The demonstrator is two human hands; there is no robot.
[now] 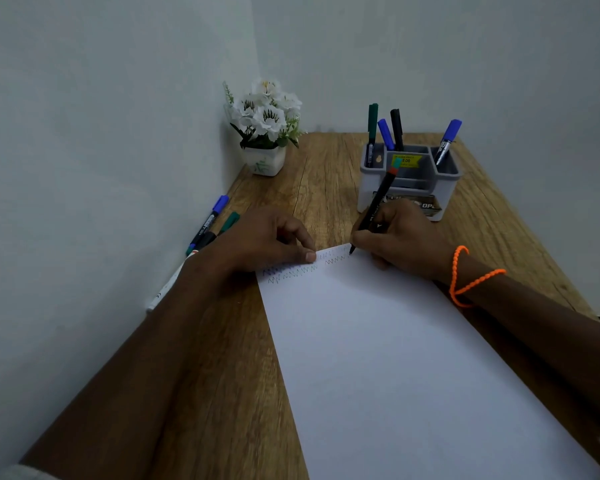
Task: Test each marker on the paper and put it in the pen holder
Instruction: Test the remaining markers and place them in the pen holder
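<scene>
Head view: pen holder [409, 188] holds four markers; right hand [400, 237] grips a marker [378, 202], left hand [267, 240] presses paper [378, 341].

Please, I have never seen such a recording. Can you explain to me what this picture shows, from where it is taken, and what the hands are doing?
There is no machine: a person wears a camera on the head, looking down at their own hands. The right hand holds a marker, its tip at the far edge of the paper, beside zigzag test lines. The left hand presses the paper flat on the wooden table. Behind stands a grey pen holder with four markers already in it. More markers lie by the left wall. A flower pot stands in the corner.
</scene>
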